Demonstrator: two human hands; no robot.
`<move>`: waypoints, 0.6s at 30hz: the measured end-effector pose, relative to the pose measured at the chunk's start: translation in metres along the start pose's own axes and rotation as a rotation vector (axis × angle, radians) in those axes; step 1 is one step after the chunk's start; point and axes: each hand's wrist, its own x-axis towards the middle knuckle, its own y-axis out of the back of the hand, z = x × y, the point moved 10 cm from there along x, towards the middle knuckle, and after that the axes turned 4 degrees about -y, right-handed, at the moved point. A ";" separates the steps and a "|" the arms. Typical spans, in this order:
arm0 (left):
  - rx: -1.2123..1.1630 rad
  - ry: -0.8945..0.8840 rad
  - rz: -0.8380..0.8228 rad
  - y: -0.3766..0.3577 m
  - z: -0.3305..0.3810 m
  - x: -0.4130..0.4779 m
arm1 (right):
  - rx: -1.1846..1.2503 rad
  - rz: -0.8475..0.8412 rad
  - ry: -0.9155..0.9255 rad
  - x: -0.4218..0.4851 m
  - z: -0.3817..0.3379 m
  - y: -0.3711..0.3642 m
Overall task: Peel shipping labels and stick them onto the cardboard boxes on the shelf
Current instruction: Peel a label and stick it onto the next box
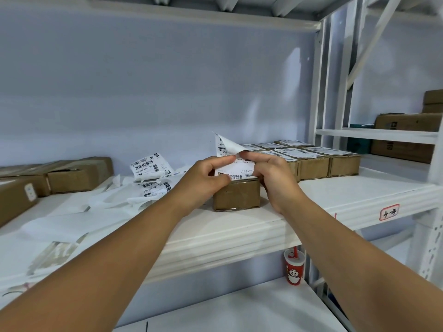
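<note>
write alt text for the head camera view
Left hand and right hand pinch a shipping label over a small cardboard box on a white shelf, the label's top corner curling up. Labelled boxes sit behind to the right; loose labels and backing paper lie left.

A packing stockroom: white metal shelving (pixel 335 200) holding labelled cardboard boxes (pixel 314 161).

The front box (pixel 236 197) is matt brown cardboard, the label (pixel 239 167) on top of it is thin white printed paper, the shelf (pixel 239 226) beneath it is smooth white-painted metal, and the backing strips (pixel 107 200) left of it are thin, semi-translucent paper.
</note>
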 end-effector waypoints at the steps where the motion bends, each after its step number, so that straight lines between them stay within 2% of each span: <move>1: -0.003 0.000 -0.002 -0.001 0.000 0.000 | -0.004 0.003 0.002 0.000 0.000 0.001; 13: 0.141 -0.018 0.041 0.003 0.010 -0.004 | -0.163 0.008 0.064 -0.008 -0.011 -0.003; 18: 0.196 -0.033 0.028 0.003 0.011 -0.007 | -0.163 0.040 0.025 -0.007 -0.006 -0.002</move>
